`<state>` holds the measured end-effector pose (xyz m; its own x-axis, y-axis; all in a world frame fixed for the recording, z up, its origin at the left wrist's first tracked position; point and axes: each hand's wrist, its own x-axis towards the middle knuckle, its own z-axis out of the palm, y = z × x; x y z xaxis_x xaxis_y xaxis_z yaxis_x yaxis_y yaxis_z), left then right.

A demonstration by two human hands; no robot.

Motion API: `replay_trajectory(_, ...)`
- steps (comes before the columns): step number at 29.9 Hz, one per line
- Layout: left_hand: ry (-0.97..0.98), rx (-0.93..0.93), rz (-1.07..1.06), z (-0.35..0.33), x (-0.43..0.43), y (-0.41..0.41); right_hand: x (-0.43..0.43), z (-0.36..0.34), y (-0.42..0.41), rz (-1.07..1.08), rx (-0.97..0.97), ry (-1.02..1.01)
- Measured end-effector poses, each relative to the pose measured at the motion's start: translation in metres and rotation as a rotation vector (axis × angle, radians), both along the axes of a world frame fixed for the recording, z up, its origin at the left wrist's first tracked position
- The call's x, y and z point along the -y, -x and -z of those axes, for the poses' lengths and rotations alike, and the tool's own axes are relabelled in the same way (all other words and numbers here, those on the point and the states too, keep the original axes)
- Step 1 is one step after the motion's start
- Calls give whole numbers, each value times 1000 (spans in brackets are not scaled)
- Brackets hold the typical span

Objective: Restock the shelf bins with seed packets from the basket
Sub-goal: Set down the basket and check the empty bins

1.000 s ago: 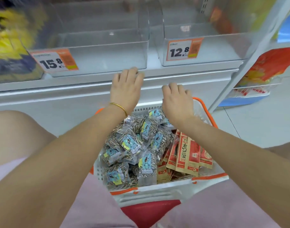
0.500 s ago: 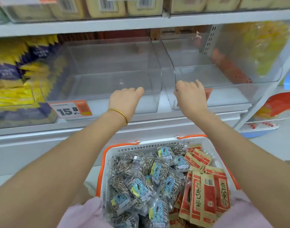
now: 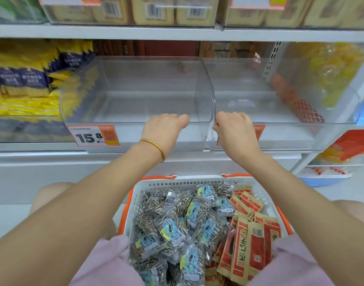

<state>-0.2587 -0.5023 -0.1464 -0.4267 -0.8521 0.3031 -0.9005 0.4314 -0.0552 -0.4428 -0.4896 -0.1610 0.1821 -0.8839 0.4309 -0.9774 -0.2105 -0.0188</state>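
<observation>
A white basket [image 3: 197,181] with orange trim sits nearest, low in the view between the person's knees. It is heaped full. Clear seed packets [image 3: 172,230] with blue labels fill its left side, and red packets [image 3: 253,240] stand along its right side.

Both bare arms reach over the basket to the shelf [image 3: 42,156]. A gold bracelet [image 3: 156,146] circles the left wrist.

The left hand [image 3: 166,129] curls its fingers over the front rim of the left bin [image 3: 115,122], near that bin's front right corner, and grips it. The right hand [image 3: 234,129] is curled round the front left corner of the right bin [image 3: 296,122] and grips that. Neither hand holds a packet.

The two clear bins stand side by side at the shelf's front edge, with their inner walls just beside each other. Both look bare inside. A price tag [image 3: 92,136] reading 15.8 hangs on the left bin's front. An orange tag on the right bin is mostly hidden behind the right hand.

Towards the shelf's left end, another bin holds yellow bags [image 3: 22,104]. Above, a higher shelf carries tan boxes [image 3: 152,9].

The restocking looks not yet begun, since every packet in view lies in the basket and none is in a bin. The hands seem to be positioning the bins first. All the filling appears to remain.
</observation>
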Motion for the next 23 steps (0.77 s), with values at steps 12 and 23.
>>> replay_trajectory(12, -29, 11, -14, 16, -15, -1, -13, 5, 2, -30, 16, -42)
replay_trajectory(23, 249, -83, 527, 104, -36, 36, -59, 63, 49, -53, 184, 54)
